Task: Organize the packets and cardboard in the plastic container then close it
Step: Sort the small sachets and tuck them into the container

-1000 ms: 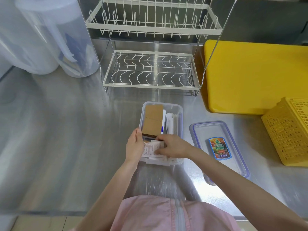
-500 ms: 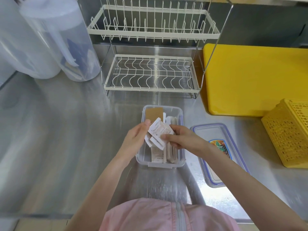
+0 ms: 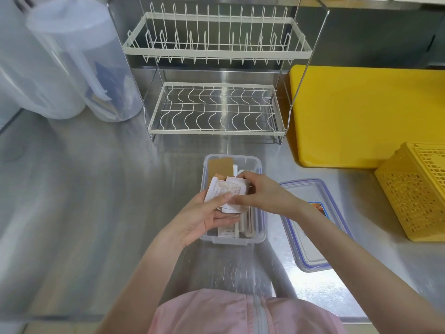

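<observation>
Pink zipped top [image 3: 243,312], bare forearms, no sleeves.

Left hand [image 3: 199,219] palm up, fingers cupped under the grip, thumb pressing on top. Right hand [image 3: 256,192] palm down, fingers curled over the far side of the grip, thumb meeting the left thumb. Both forearms bare, converging from below.

The plastic container [image 3: 257,165] is clear, rectangular and open, standing on the steel counter. A brown cardboard [image 3: 220,167] piece stands upright against its far-left inner wall. A bundle of white printed packets [image 3: 226,190] is held above the container's middle, gripped between the left hand [image 3: 201,219] and the right hand [image 3: 258,191]. Further packets stand on edge along the near-right interior. The lid [image 3: 310,239], clear with a blue seal, lies flat just right of the container.
</observation>
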A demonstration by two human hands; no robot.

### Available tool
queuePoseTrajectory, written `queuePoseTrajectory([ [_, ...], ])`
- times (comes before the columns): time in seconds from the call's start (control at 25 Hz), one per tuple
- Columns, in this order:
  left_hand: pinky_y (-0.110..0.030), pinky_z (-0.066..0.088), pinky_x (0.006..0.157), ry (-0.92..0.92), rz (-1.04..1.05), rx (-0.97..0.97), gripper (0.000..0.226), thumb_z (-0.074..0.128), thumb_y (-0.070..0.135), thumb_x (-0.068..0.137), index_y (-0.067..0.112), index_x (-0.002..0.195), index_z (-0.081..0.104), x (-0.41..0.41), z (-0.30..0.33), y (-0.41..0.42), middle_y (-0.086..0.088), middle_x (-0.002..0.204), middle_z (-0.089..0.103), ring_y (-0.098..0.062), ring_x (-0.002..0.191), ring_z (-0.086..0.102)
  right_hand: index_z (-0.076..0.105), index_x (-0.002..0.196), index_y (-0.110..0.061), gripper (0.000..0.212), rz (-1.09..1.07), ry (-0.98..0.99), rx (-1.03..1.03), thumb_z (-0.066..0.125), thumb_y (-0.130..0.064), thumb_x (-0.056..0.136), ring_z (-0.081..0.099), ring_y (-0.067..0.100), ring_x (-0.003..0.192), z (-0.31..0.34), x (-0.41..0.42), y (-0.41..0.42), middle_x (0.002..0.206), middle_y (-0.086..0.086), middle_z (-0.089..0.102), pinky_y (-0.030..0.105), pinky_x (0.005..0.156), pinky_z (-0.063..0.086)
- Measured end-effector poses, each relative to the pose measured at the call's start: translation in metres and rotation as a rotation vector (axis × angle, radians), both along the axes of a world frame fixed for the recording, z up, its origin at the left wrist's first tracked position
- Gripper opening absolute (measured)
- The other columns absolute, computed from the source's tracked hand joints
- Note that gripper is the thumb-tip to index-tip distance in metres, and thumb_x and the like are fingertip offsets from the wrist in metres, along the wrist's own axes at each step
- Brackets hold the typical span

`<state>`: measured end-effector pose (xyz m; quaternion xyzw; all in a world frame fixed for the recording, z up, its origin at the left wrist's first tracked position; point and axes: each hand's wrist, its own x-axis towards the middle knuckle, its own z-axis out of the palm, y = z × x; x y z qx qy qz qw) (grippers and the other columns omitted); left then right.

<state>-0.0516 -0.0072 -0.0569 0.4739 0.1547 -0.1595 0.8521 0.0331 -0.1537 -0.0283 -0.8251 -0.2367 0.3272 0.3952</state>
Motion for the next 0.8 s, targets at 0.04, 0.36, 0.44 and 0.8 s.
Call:
queuePoseTrajectory([
  [0.04, -0.032, 0.058, 0.072, -0.01, 0.047, 0.012, 0.039, 0.068, 0.027, 0.072, 0.016, 0.109, 0.06, 0.0, -0.001, -0.005, -0.007, 0.097, 0.075, -0.03, 0.092, 0.07, 0.052, 0.108, -0.014, 0.033, -0.005, -0.081, -0.008, 0.064, -0.027, 0.08, 0.056, 0.007, 0.073, -0.002, -0.003, 0.002, 0.092, -0.001, 0.06, 0.012, 0.058, 0.046],
  [0.36, -0.032, 0.058, 0.072, -0.037, 0.095, -0.047, 0.045, 0.063, 0.02, 0.074, 0.014, 0.118, 0.055, -0.007, -0.003, -0.004, -0.01, 0.102, 0.073, -0.026, 0.093, 0.069, 0.059, 0.096, -0.025, 0.012, -0.289, 0.065, 0.297, 0.057, -0.019, 0.086, 0.056, 0.0, 0.049, -0.011, -0.019, 0.0, 0.069, -0.014, 0.061, 0.012, 0.049, 0.047],
  [0.44, -0.03, 0.058, 0.07, -0.049, 0.089, -0.026, 0.041, 0.063, 0.018, 0.074, 0.016, 0.115, 0.057, -0.009, -0.004, -0.004, -0.008, 0.097, 0.074, -0.022, 0.088, 0.07, 0.06, 0.091, -0.027, 0.011, -0.247, 0.099, 0.306, 0.054, -0.018, 0.088, 0.055, -0.002, 0.044, -0.008, -0.019, -0.003, 0.056, -0.016, 0.062, 0.01, 0.044, 0.045],
  [0.8, -0.024, 0.058, 0.066, -0.011, 0.318, 0.005, 0.021, 0.054, 0.007, 0.087, 0.016, 0.105, 0.059, -0.007, -0.011, -0.011, -0.002, 0.09, 0.076, -0.019, 0.087, 0.071, 0.061, 0.115, -0.021, 0.027, -0.501, -0.229, 0.354, 0.049, -0.019, 0.09, 0.055, 0.001, 0.051, -0.013, -0.021, -0.005, 0.074, -0.01, 0.055, 0.003, 0.049, 0.04],
])
